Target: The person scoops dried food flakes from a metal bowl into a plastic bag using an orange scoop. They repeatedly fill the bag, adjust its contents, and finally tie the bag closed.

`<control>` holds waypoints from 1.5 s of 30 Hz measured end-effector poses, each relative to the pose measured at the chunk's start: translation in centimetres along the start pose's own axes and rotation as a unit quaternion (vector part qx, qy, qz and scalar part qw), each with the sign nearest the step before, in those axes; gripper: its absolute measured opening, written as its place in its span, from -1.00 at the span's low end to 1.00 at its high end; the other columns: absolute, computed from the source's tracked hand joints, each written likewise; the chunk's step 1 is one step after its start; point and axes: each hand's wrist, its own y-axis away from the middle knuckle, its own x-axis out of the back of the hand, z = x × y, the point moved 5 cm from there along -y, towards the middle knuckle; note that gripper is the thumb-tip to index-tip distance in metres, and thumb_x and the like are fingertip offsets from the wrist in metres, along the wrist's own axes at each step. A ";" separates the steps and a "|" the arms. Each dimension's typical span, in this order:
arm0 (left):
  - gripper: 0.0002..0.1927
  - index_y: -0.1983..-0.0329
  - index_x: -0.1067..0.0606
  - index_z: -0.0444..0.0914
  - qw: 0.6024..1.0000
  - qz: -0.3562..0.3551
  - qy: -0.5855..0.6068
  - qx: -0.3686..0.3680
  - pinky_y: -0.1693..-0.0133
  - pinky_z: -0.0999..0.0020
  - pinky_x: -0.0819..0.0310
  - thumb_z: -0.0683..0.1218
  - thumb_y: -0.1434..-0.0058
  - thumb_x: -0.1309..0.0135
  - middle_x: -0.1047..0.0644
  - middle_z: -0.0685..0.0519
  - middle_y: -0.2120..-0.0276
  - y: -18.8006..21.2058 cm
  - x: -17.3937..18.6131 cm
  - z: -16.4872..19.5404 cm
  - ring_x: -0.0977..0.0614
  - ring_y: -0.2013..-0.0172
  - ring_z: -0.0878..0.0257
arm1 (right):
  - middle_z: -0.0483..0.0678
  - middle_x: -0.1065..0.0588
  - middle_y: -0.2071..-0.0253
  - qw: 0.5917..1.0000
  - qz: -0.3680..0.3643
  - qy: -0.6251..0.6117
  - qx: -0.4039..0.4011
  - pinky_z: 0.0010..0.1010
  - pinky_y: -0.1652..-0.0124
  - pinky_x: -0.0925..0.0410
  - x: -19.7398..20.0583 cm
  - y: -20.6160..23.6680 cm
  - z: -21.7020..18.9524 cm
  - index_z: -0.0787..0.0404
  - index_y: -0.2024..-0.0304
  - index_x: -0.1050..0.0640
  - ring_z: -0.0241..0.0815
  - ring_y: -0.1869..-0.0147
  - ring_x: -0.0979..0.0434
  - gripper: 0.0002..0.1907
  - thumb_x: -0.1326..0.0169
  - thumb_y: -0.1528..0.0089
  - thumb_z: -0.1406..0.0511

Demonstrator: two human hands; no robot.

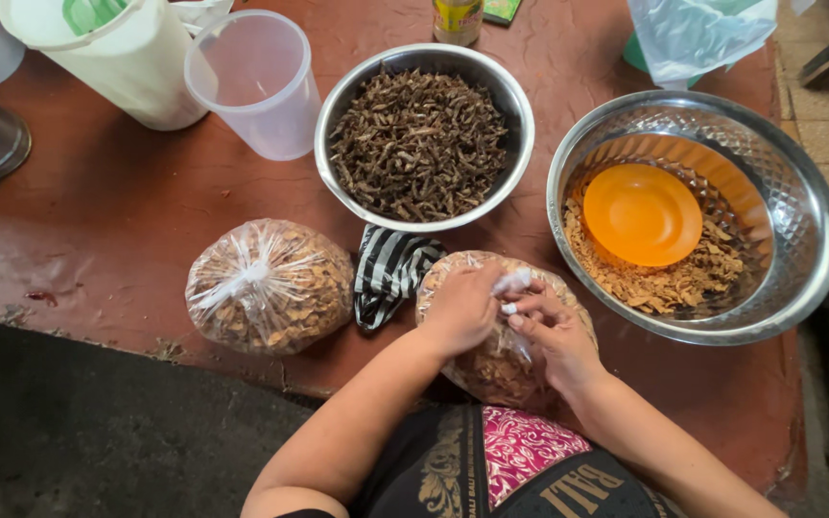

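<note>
Pinching the twisted neck of a clear bag (496, 360) of tan flakes, both hands work at its top. Landmark: the steel bowl (522, 134) of dark dried bits. The bag sits on the bench (107, 230) just in front of that bowl, nearest the person, likely so the neck stays upright while it is closed. Left hand (461, 309) grip is pressed together around the neck, wrist bent down; right hand (554, 331) fingers pinch something white, possibly a tie, hard to tell. Left of the bag: striped cloth (390, 273), then a finished tied bag (269, 285). Right of the bowl: glass bowl (798, 182) holding flakes and an orange scoop (642, 214).
</note>
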 end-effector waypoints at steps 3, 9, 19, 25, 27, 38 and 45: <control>-0.70 0.00 -0.47 -0.18 0.998 -0.017 0.001 -0.055 -0.01 0.00 -0.33 -0.17 -0.18 0.03 -0.64 -0.07 0.23 -0.1 0.4 1.5 -0.65 0.14 -0.06 | -0.03 -0.50 -0.03 0.998 0.010 -0.058 -0.031 -0.43 -0.06 -0.37 0.7 0.1 0.5 0.29 0.18 -0.61 -0.24 -0.08 -0.51 -0.86 -0.18 -0.22 0.52; -0.61 -0.03 -0.42 -0.28 0.997 -0.045 -0.009 -0.069 -0.09 0.02 -0.27 -0.06 -0.13 -0.03 -0.61 -0.09 0.30 0.2 1.3 2.8 -0.64 0.19 -0.06 | -0.21 -0.56 0.06 0.994 0.085 -0.055 -0.050 -0.45 0.05 -0.43 1.2 0.0 0.5 0.28 0.23 -0.59 -0.32 0.03 -0.56 -0.88 -0.17 -0.18 0.49; -0.51 0.05 -0.45 -0.28 0.997 -0.053 0.023 -0.057 -0.04 0.10 -0.35 0.18 -0.20 -0.21 -0.61 -0.09 0.31 0.4 -0.2 0.5 -0.59 0.19 -0.10 | -0.10 -0.50 0.32 0.988 0.106 -0.103 -0.036 -0.57 0.29 -0.41 1.0 -0.8 0.6 0.20 0.21 -0.44 -0.35 0.30 -0.52 -0.83 -0.18 -0.26 0.48; -0.75 0.08 -0.46 -0.26 0.995 -0.027 0.055 -0.083 0.03 0.07 -0.37 0.02 -0.40 0.00 -0.62 -0.10 0.29 0.4 0.1 0.2 -0.59 0.19 -0.11 | -0.11 -0.51 0.30 0.991 0.094 -0.080 -0.044 -0.53 0.21 -0.45 -0.7 0.0 -1.5 0.23 0.20 -0.45 -0.36 0.26 -0.54 -0.84 -0.18 -0.25 0.46; -0.78 0.13 -0.43 -0.27 0.994 -0.040 0.085 -0.061 0.14 0.07 -0.40 -0.01 -0.44 0.04 -0.60 -0.10 0.37 0.1 0.1 0.1 -0.61 0.27 -0.09 | -0.12 -0.52 0.29 0.994 0.097 -0.004 -0.041 -0.48 0.13 -0.50 -1.3 0.9 -2.6 0.26 0.19 -0.50 -0.35 0.22 -0.56 -0.83 -0.20 -0.20 0.49; -0.60 -0.18 -0.30 -0.28 0.963 -0.117 0.228 0.089 0.32 0.21 -0.54 -0.19 -0.25 0.16 -0.59 0.04 0.55 -0.5 0.6 0.5 -0.67 0.47 0.19 | 0.07 -0.59 0.23 0.809 -0.001 0.585 0.059 -0.31 0.14 -0.41 -4.8 0.5 -8.2 0.18 0.11 -0.69 -0.01 0.15 -0.60 -0.74 -0.23 -0.13 0.39; -0.48 -0.14 -0.38 -0.25 0.987 -0.081 0.139 0.028 0.18 0.17 -0.44 -0.15 -0.04 0.01 -0.55 -0.02 0.42 -0.2 1.2 0.9 -0.57 0.31 0.10 | -0.03 -0.58 0.36 0.788 -0.106 0.603 -0.068 -0.31 0.22 -0.42 -1.8 -3.2 -6.2 0.26 0.21 -0.66 -0.12 0.28 -0.61 -0.81 -0.09 -0.16 0.41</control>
